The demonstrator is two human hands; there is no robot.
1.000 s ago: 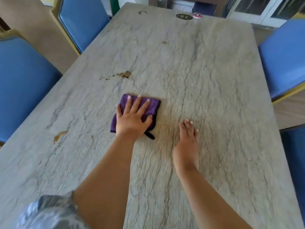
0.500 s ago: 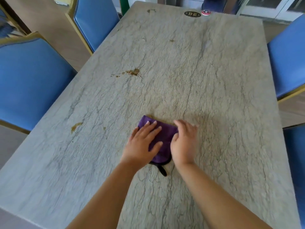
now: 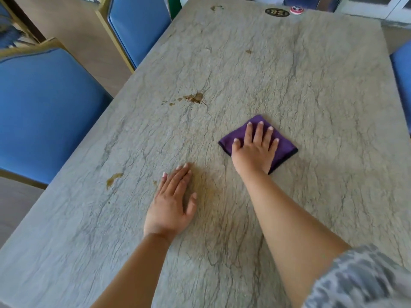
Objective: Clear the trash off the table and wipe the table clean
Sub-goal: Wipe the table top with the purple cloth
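Note:
A folded purple cloth (image 3: 282, 147) lies flat on the grey stone table (image 3: 311, 85), right of centre. My right hand (image 3: 255, 150) presses down on it with straight, spread fingers. To the left and nearer me, my left hand (image 3: 173, 203) rests flat on the bare tabletop, fingers straight, holding nothing. Brown stains mark the table: a splatter (image 3: 193, 97) beyond the hands, a smear (image 3: 113, 177) near the left edge, and small spots (image 3: 248, 51) farther back.
Blue padded chairs (image 3: 44, 118) with gold frames stand along the left side, another (image 3: 402, 85) at the right edge. At the table's far end lie a dark round badge (image 3: 277, 12) and a red-white round cap (image 3: 296, 10).
The cloth passed from my left hand to my right, which slid it right and away. My left hand came off the cloth and now lies flat on the table.

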